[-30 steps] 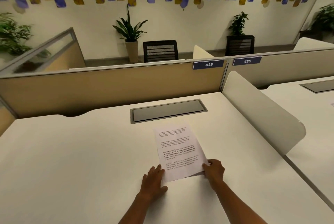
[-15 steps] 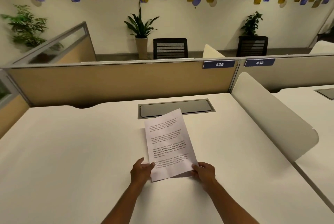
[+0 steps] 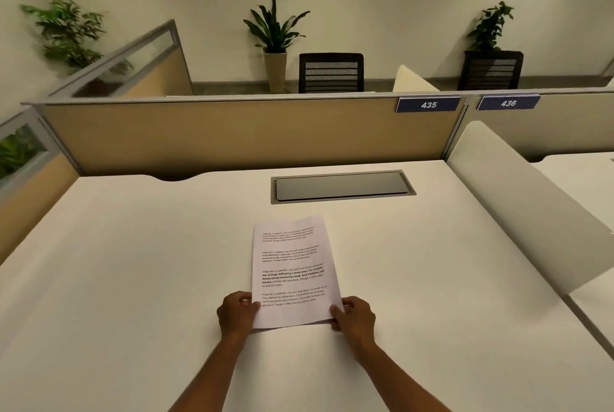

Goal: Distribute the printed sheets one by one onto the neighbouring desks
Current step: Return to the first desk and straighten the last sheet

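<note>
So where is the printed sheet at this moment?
In the head view, the printed sheet is near the desk's front middle, below the grey cable hatch, held at its bottom corners by both hands.

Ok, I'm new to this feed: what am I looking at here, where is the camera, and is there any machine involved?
No machine here. A person works with bare hands, and the single camera sits on their head, looking forward and down, so the two arms reach in from the bottom edge. The wide lens bends straight lines. The left hand and the right hand each grip a bottom corner of a printed sheet with four blocks of text, over a white desk. I cannot tell whether it is one sheet or several. Set into the desk behind the sheet is a grey cable hatch, closed. A tan partition carries the label 435, with the label 436 next to it on the panel to the right. A curved white divider separates this desk from the neighbouring desk on the right.
</note>
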The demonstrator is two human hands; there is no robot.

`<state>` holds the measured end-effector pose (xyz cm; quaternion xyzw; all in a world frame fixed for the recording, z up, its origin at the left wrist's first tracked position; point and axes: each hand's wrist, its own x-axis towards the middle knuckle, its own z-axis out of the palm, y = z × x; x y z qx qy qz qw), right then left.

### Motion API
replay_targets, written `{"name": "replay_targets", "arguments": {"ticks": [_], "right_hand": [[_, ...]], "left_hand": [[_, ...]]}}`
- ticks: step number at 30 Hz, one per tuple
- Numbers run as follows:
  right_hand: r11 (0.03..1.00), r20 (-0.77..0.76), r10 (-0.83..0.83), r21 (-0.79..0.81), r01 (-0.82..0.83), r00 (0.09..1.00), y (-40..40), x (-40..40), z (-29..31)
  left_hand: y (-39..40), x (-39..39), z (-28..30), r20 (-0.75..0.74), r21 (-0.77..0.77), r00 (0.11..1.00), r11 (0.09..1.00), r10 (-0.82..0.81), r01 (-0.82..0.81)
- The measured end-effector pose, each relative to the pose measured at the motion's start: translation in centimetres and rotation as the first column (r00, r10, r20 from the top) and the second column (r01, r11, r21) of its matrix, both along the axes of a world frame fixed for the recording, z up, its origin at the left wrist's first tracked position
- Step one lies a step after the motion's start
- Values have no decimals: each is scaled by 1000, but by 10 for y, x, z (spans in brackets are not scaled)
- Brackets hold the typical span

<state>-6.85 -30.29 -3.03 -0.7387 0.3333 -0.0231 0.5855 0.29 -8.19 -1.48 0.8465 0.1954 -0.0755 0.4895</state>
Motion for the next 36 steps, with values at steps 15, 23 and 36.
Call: {"name": "replay_targets", "arguments": {"ticks": [15,23,36], "right_hand": [[705,-181,320,-610,-361,930,7,-3,-18],[557,-266,475,-646,-521,839,16,1,-30],[512,-320,512,-631,-583,797,11,8,-35]], "left_hand": [[24,-2,0,24,130,998,990,-66,62],[42,-3,-2,-13,257,982,949,-187,184],[63,-11,-13,-169,437,710,593,-684,676]]}}
